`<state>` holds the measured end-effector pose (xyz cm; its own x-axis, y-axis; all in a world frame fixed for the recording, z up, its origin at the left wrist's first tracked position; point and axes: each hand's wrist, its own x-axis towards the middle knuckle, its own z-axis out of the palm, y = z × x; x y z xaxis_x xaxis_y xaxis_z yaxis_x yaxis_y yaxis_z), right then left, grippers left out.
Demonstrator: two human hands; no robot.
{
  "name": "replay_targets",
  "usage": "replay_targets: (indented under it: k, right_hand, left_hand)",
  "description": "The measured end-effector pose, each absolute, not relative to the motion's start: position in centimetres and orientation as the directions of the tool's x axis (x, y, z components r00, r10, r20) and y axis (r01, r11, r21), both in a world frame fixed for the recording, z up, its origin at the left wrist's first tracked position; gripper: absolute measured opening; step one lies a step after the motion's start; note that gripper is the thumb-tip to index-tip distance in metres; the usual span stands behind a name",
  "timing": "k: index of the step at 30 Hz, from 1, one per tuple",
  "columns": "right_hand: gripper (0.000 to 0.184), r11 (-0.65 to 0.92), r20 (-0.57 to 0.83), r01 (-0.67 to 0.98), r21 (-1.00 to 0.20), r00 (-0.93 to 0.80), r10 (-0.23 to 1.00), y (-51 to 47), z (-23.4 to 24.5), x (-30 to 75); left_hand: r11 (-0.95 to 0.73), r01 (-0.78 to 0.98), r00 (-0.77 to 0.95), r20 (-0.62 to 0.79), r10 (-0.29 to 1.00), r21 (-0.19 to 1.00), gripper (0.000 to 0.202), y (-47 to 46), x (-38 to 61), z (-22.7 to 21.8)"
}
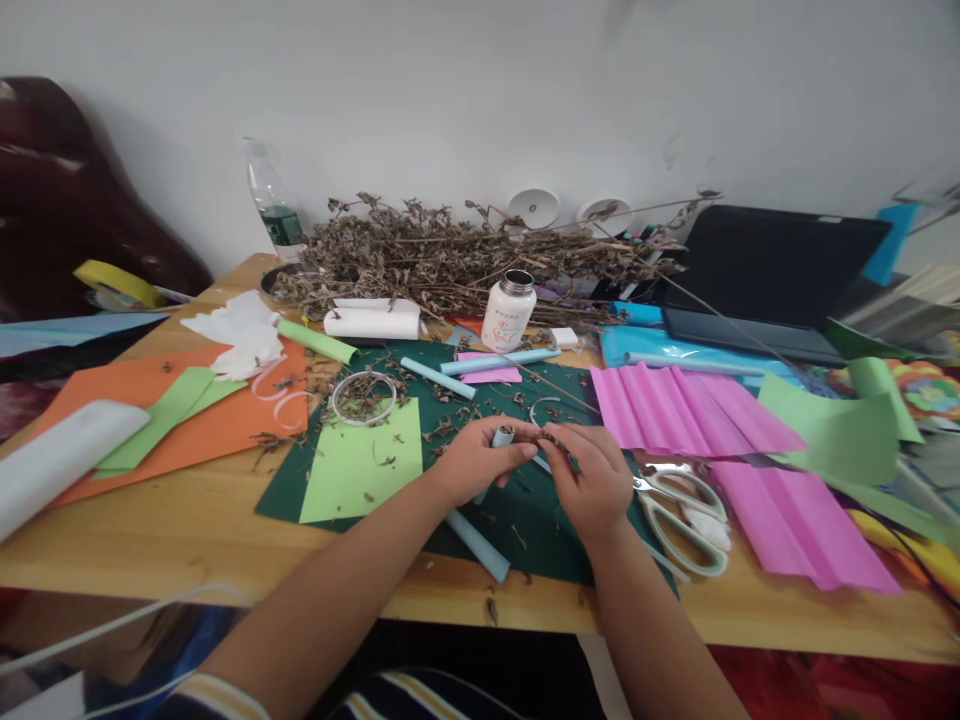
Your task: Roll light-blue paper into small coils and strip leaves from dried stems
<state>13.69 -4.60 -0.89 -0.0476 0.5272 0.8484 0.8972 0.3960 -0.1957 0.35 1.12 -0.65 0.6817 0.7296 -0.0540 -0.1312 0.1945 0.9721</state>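
Observation:
My left hand point(480, 458) is closed around a light blue paper tube point(502, 437), held upright with brown bits showing at its top opening. Just to its right, my right hand point(589, 475) pinches some crumbled dried leaves point(549, 437) between thumb and fingers. Both hands are above a dark green cutting mat point(450, 540) strewn with leaf bits. Another blue paper tube point(478, 546) lies below my left hand, and more blue tubes point(437, 377) rest farther back. To the left, a ring point(364, 398) with dried leaves in it overlaps a light green paper sheet point(360, 470).
Scissors point(684, 520) with pale handles lie right of my right hand, beside pink crepe paper point(802, 520). An uncapped white bottle point(510, 312) stands behind the mat. A heap of dried plant stems point(442, 255) lines the wall, near a laptop point(780, 270) and a plastic bottle point(274, 200).

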Motion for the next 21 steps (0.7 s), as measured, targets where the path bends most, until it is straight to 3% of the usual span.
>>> replay_targets:
  k: [8, 12, 16, 21]
  right_hand:
    - [0.015, 0.35, 0.871, 0.912, -0.213, 0.015, 0.492, -4.81, -0.98, 14.32]
    - [0.018, 0.331, 0.866, 0.926, -0.184, -0.007, 0.501, -4.67, -0.94, 14.42]
    - [0.022, 0.335, 0.854, 0.925, -0.177, -0.025, 0.52, -4.41, -0.92, 14.31]
    - [0.015, 0.343, 0.829, 0.891, -0.297, 0.063, 0.555, -4.15, -0.91, 14.4]
  left_hand:
    - [0.283, -0.196, 0.785, -0.023, 0.619, 0.939, 0.045, 0.52, 0.3, -0.38]
    - [0.278, -0.202, 0.796, -0.008, 0.606, 0.939, 0.049, 0.3, 0.24, -0.35]
    - [0.229, -0.174, 0.791, -0.003, 0.612, 0.958, 0.049, 0.44, 0.15, -0.51]
    - [0.085, -0.045, 0.775, -0.019, 0.632, 0.995, 0.049, 0.58, 0.18, -0.74]
